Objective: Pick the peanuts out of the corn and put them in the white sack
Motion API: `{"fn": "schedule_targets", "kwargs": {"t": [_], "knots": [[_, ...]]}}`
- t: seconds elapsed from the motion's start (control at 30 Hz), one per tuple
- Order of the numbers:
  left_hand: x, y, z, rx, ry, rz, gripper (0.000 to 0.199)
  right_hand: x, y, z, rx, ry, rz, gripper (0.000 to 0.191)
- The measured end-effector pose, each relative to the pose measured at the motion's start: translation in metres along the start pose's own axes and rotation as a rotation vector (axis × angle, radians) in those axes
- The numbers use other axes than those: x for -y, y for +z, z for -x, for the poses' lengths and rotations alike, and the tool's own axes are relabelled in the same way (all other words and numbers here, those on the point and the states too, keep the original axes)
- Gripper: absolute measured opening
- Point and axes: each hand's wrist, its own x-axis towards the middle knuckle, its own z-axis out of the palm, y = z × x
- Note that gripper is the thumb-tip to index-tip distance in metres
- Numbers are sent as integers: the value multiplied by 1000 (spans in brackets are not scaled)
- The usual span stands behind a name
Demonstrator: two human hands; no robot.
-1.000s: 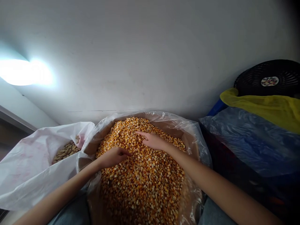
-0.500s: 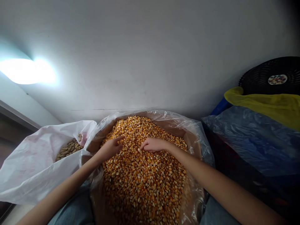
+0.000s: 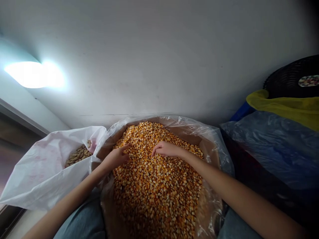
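A pale wall [image 3: 154, 59] is rising behind the corn sack [image 3: 210, 151], whose back rim is running close along its foot. The sack's clear plastic lining is flaring outward, leaving a wide mouth for both arms to be reaching through over the near side. Corn kernels [image 3: 157, 192] are filling the sack, heaping toward its back edge and sloping down toward the person, whose denim-covered knees [image 3: 81, 220] are flanking it. A white sack [image 3: 47, 162] is spreading at its left, their edges meeting. Bluish plastic sheeting [image 3: 266, 146] is lying to its right, a dark strip separating the two. Beyond that sheeting, a black fan [image 3: 281, 81] is standing behind yellow netting [image 3: 291, 106]. Peanuts [image 3: 79, 155] are lying inside the white sack, left of the corn sack.

The right hand [image 3: 167, 149] is hovering low inside the corn sack's middle, fingers curling down to the kernels; whether they are pinching one, I cannot tell. The left hand [image 3: 116, 158] is staying nearer the left rim, thumb and forefinger standing apart, seemingly holding nothing. Between the hands, a band of corn is leaving room for sideways movement.
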Motion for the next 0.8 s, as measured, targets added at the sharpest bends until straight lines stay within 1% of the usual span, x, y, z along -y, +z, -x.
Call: {"fn": "schedule_targets", "kwargs": {"t": [0.07, 0.1, 0.13, 0.17, 0.2, 0.23, 0.27, 0.3, 0.33, 0.37, 0.43, 0.47, 0.5, 0.53, 0.63, 0.67, 0.7, 0.73, 0.8], "knots": [[-3, 0, 3, 157, 99, 16, 45, -1, -1, 0, -148, 53, -10, 43], [-5, 0, 4, 232, 156, 45, 41, -1, -1, -1, -176, 78, -7, 47], [-7, 0, 4, 267, 190, 74, 40, -1, 0, -1, -154, 95, 2, 50], [-8, 0, 4, 250, 188, 93, 40, 0, 2, -2, -94, 100, 15, 49], [-8, 1, 3, 187, 155, 102, 43, 0, 3, -2, -12, 90, 27, 46], [-7, 1, 2, 95, 105, 97, 47, 0, 5, -3, 71, 67, 33, 42], [-5, 1, 0, 11, 51, 81, 50, 1, 6, -4, 128, 39, 33, 37], [-4, 1, -1, -38, 13, 62, 53, 1, 7, -4, 140, 14, 24, 35], [-3, 1, -1, -38, 2, 48, 53, 1, 7, -4, 106, 1, 10, 34], [-3, 1, -1, 9, 23, 49, 51, 0, 6, -5, 35, -1, -7, 36], [-4, 2, 0, 171, 124, 90, 44, -1, 5, -5, -132, 26, -35, 43], [-5, 3, 0, 233, 172, 123, 41, -2, 4, -5, -182, 43, -42, 47], [-7, 3, -1, 258, 191, 153, 40, -3, 4, -6, -183, 57, -42, 50], [-8, 4, -2, 239, 178, 171, 42, -4, 4, -6, -138, 66, -35, 50], [-9, 7, -8, 40, 62, 173, 52, -5, 4, -8, 80, 43, -13, 36], [-10, 8, -10, 10, 49, 166, 53, -6, 3, -8, 94, 28, -17, 33], [-11, 9, -11, 29, 61, 161, 53, -7, 2, -8, 53, 21, -30, 33], [-13, 9, -11, 87, 91, 159, 51, -8, 0, -8, -26, 28, -48, 35], [-17, 9, -11, 241, 166, 168, 44, -9, -4, -7, -202, 78, -78, 43]]}}
